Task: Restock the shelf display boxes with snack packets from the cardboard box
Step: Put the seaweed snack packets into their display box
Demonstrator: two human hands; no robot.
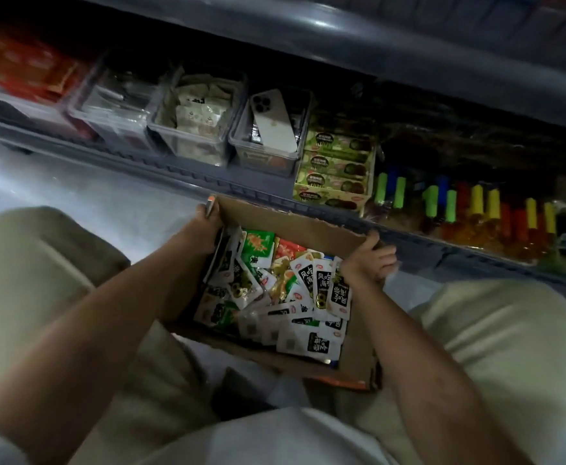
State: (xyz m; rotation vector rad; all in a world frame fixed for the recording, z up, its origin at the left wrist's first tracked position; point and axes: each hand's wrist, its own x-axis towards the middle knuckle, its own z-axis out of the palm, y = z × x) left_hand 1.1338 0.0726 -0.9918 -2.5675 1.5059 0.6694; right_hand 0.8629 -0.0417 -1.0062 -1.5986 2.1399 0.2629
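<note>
This looks like the positioning step. The open brown cardboard box [308, 223] sits low between the knees, just before the grey metal shelf [174, 169], heaped with small white, green and red snack packets [275, 290]. The left hand [204, 226] grips its left wall near the far corner, and the right hand [368, 258] has its fingers [386, 259] curled over the right rim. Next, one hand should let go, gather matching packets and carry them up into the clear plastic display boxes [181, 144], one of which holds a white smartphone [273, 120].

The picture is dim. Glare marks the upper shelf edge [322, 25] and the floor [84, 193]; the shelf recess [442, 135] lies in shadow. Wide-angle distortion curves the edges, corners blur, and the snack packets [275, 290] in the cardboard box [295, 223] appear sharpest.
</note>
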